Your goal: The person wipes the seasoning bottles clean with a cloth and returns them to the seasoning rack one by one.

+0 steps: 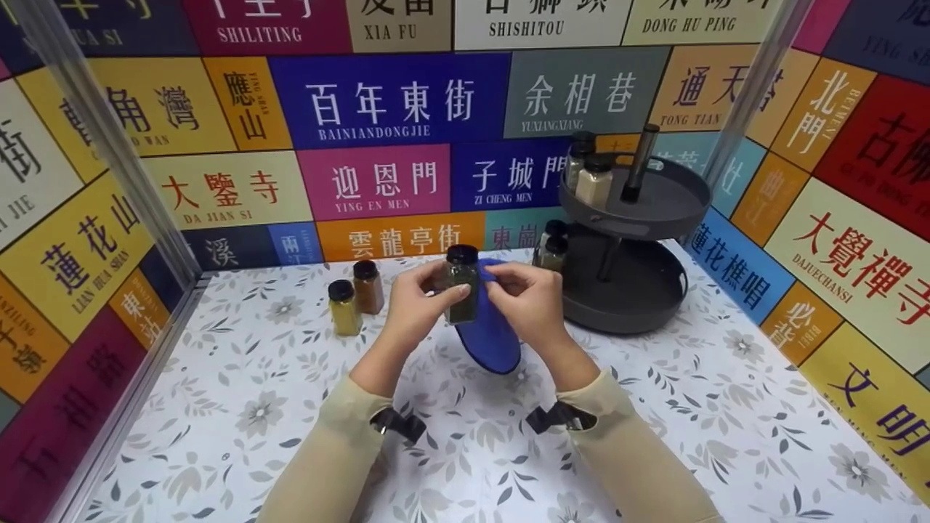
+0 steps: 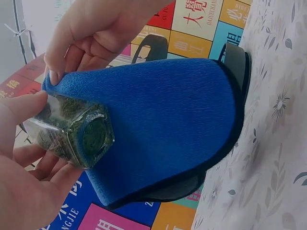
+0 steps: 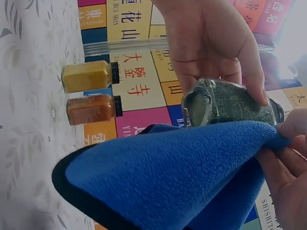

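My left hand [image 1: 419, 299] grips a glass spice jar [image 1: 462, 290] with a black lid and dark green dried herbs inside, raised above the table. Between thumb and fingers, my right hand [image 1: 529, 294] pinches the upper edge of a blue cloth [image 1: 494, 338] with dark edging. In the left wrist view the cloth [image 2: 158, 124] hangs right beside the jar [image 2: 72, 127]. The right wrist view shows the cloth [image 3: 158, 172] overlapping the lower side of the jar [image 3: 230, 103]; whether it presses on the glass I cannot tell.
A yellow spice jar [image 1: 345, 308] and a reddish-brown one [image 1: 368, 288] stand on the floral tabletop [image 1: 261, 414] at left. At back right, a dark two-tier rack [image 1: 636, 203] has several jars on and beside it. Sign-patterned panels [image 1: 392, 102] enclose the table.
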Tool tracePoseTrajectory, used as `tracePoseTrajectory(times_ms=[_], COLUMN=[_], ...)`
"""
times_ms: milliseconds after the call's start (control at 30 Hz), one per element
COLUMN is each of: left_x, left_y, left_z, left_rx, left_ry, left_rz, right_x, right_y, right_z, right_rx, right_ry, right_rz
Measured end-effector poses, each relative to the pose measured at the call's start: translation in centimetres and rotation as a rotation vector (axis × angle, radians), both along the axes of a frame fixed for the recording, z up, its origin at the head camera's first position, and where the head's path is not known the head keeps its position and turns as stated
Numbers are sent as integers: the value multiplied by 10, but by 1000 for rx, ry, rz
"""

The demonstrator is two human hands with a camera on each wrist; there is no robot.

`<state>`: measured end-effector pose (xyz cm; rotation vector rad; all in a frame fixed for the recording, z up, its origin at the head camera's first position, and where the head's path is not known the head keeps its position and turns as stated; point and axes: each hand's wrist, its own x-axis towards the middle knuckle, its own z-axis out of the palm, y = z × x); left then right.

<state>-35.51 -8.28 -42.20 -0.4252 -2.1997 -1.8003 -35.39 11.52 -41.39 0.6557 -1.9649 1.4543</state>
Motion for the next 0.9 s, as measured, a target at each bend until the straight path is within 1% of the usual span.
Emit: tracePoseTrajectory(times_ms=[100, 200, 300, 400, 500, 667, 767, 900], left_x=[-2, -2, -1, -2, -3, -3, -3, -1], left_y=[-4, -7, -10, -11, -11, -9, -7, -4], left_z=[1, 4, 6, 8, 8, 6, 4, 1], left_rx=[21, 49, 73, 92, 110, 113, 107, 95], left_ry=[-1, -8, -19, -19, -2, 26, 35, 29], left_rz=[18, 32, 62, 93, 97, 85, 39, -41], right_x=[1, 0, -1, -4, -8, -13, -15, -18], right_y=[-3, -6, -8, -11, -12, -11, -9, -5], right_z=[-3, -8, -13, -18, -22, -24, -24, -22], right_rx=[28, 73, 126, 161, 171, 125, 79, 61], right_ry=[-4, 9, 19, -14, -81, -205, -251, -250], right_rz=[25, 41, 50, 57, 56, 74, 76, 51])
